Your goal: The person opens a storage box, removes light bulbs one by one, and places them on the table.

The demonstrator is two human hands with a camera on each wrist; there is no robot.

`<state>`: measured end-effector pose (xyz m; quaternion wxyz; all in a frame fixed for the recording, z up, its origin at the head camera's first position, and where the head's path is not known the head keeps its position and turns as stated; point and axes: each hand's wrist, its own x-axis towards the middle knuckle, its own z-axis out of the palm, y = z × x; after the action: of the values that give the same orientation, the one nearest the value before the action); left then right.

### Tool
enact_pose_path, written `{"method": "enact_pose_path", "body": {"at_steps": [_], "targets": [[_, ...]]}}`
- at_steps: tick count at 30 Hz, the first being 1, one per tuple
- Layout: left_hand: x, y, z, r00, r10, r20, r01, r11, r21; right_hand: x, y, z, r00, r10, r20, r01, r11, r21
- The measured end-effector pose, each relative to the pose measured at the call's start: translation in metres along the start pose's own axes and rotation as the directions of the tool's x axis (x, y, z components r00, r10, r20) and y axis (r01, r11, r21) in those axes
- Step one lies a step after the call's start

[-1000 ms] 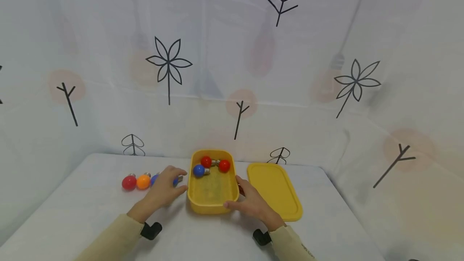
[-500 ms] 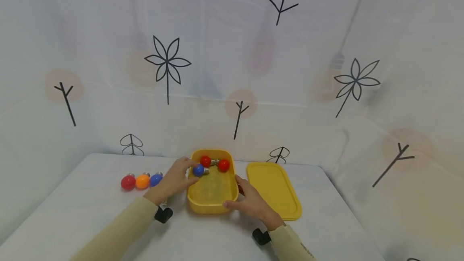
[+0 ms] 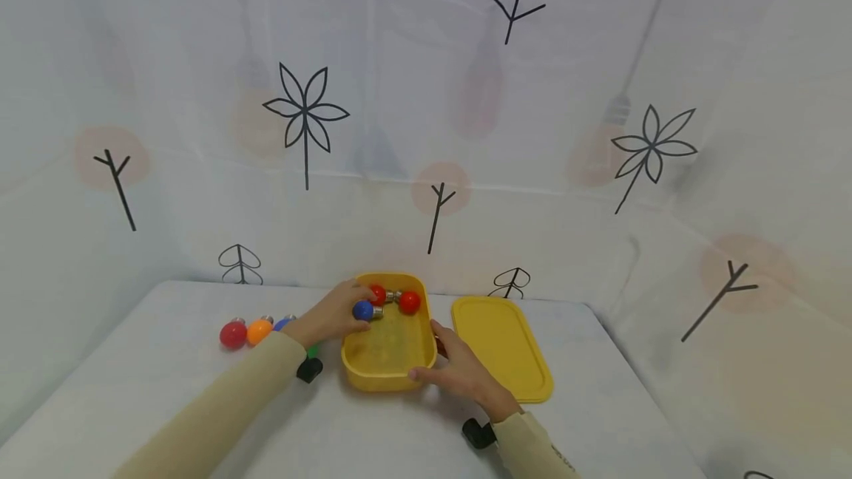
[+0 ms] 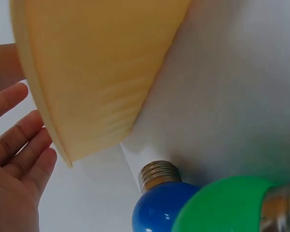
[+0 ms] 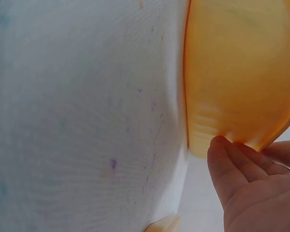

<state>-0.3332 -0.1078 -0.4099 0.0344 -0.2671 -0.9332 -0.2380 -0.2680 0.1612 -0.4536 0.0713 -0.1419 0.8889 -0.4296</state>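
A yellow plastic box (image 3: 386, 381) stands on the table with two red bulbs (image 3: 409, 302) and a blue bulb (image 3: 363, 310) inside. My left hand (image 3: 333, 314) reaches over its left rim, fingers and thumb spread on either side of the blue bulb. In the left wrist view, those fingers (image 4: 26, 130) look loosely extended beyond the box rim. My right hand (image 3: 461, 369) grips the box's right side, thumb at the near rim. The right wrist view shows its fingertips (image 5: 220, 145) against the outer wall.
Left of the box lie a red bulb (image 3: 234, 334), an orange bulb (image 3: 259, 331), a blue bulb (image 4: 162, 210) and a green bulb (image 4: 222, 205), partly hidden by the left arm. A flat yellow lid (image 3: 502, 350) lies to the right. A patterned white cloth hangs behind.
My left hand has moved right and forward, from outside the left rim to over the blue bulb in the box. My right hand has stayed on the box.
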Motion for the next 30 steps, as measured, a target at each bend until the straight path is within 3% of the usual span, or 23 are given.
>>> {"method": "enact_pose_path", "body": {"at_steps": [13,22,30], "targets": [[0.016,-0.007,0.007,0.997,-0.032,0.069,0.023,0.99,0.136,-0.001,-0.001,-0.001,1.0,0.003,0.005,-0.003,1.0,0.0],[0.02,-0.01,0.016,0.995,0.057,0.077,-0.066,0.99,0.123,-0.002,-0.003,-0.001,1.0,-0.002,0.005,0.002,1.0,0.0],[0.017,0.003,0.014,0.987,0.057,0.151,-0.071,0.993,0.092,-0.002,-0.003,-0.001,1.0,-0.015,0.003,0.015,1.0,-0.001]]}}
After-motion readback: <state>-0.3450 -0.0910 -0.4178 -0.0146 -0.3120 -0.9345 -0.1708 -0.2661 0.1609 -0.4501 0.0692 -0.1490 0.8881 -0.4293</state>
